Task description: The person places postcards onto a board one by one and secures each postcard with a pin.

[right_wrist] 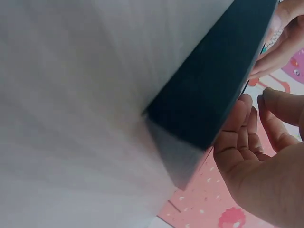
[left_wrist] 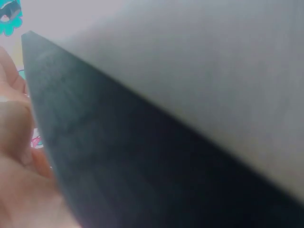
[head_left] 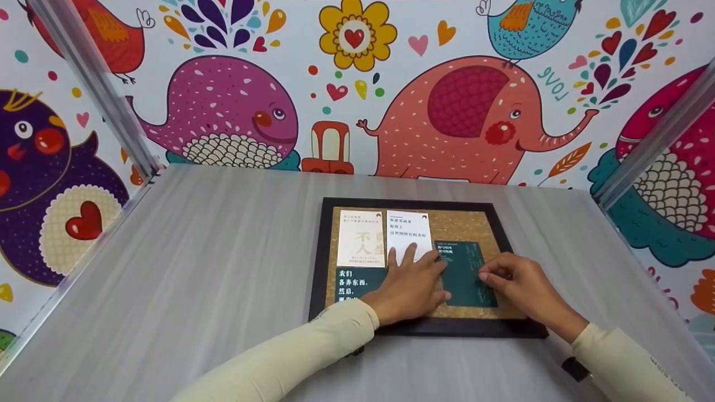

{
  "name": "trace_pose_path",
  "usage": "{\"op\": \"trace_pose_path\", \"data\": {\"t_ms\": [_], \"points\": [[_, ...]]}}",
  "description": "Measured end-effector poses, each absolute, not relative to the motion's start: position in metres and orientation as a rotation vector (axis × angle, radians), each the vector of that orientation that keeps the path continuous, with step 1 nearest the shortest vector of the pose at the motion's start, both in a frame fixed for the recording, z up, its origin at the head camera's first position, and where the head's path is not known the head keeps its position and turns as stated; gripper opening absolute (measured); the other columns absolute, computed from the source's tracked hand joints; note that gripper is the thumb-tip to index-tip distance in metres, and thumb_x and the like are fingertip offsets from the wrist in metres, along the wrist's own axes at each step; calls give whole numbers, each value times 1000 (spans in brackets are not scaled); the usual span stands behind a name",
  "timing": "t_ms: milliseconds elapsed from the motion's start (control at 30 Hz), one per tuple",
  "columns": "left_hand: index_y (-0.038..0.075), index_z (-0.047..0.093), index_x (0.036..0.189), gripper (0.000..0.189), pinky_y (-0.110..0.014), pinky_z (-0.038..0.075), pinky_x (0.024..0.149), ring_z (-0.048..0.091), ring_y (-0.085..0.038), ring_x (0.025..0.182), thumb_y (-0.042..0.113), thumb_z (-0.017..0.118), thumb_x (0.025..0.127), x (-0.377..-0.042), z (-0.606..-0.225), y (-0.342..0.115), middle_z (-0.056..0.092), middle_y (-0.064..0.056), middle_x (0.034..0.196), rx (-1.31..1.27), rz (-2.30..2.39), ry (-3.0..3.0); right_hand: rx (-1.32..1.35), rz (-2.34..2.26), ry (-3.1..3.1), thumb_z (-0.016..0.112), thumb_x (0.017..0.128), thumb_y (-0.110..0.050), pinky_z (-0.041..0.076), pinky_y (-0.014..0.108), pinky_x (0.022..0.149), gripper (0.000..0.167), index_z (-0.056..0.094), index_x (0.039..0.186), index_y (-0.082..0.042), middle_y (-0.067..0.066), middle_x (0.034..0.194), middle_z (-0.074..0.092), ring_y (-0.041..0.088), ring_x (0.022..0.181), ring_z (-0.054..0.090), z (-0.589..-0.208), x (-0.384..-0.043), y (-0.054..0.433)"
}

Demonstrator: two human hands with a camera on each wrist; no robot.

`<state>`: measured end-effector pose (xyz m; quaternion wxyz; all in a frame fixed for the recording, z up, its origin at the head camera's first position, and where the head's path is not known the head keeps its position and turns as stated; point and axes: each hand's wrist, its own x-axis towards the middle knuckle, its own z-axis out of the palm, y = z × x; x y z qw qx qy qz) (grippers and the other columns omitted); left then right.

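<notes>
In the head view a cork board (head_left: 461, 223) with a black frame (head_left: 447, 328) lies on the table. My left hand (head_left: 408, 287) rests with spread fingers across the lower part of a narrow white card (head_left: 408, 226) and touches the left edge of a dark green card (head_left: 463, 279). At that card's right edge is my right hand (head_left: 519, 282), thumb and forefinger together. In the right wrist view they pinch a small dark object (right_wrist: 261, 95), too small to identify. A white card with gold characters (head_left: 360, 237) lies upper left; another green card (head_left: 354, 282), partly covered by my left arm, lies below it.
The grey table (head_left: 223, 268) extends around the board. A wall (head_left: 346, 106) printed with cartoon animals stands behind it, with metal posts (head_left: 659, 134) at its corners. In the left wrist view the dark frame side (left_wrist: 118, 156) fills much of the picture.
</notes>
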<state>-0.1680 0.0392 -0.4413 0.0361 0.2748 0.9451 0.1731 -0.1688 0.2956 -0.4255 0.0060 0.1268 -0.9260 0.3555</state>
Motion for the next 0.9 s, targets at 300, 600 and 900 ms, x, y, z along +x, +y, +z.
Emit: {"op": "trace_pose_path", "data": {"t_ms": [300,600,900], "points": [[20,55,164,62,-74,21,127,26,-38,165,49,66,110,-167,-442,38,44,1,173,823,557,2898,283,1292,-2938,72,108,-10,55,29,56,12,79,110,0,9,84,65,21,69,60,-424,-187,301],[21,55,164,62,-74,20,127,26,-38,165,50,66,110,-167,-444,39,43,2,174,812,552,2900,234,1337,-2957,69,110,-10,55,30,53,15,78,113,2,10,79,65,21,61,60,-424,-205,299],[22,53,165,63,-73,19,128,25,-37,166,51,64,110,-168,-443,39,41,4,175,820,554,2889,178,1417,-2960,69,111,-13,57,30,58,19,78,115,3,10,87,67,20,68,61,-425,-222,298]]}}
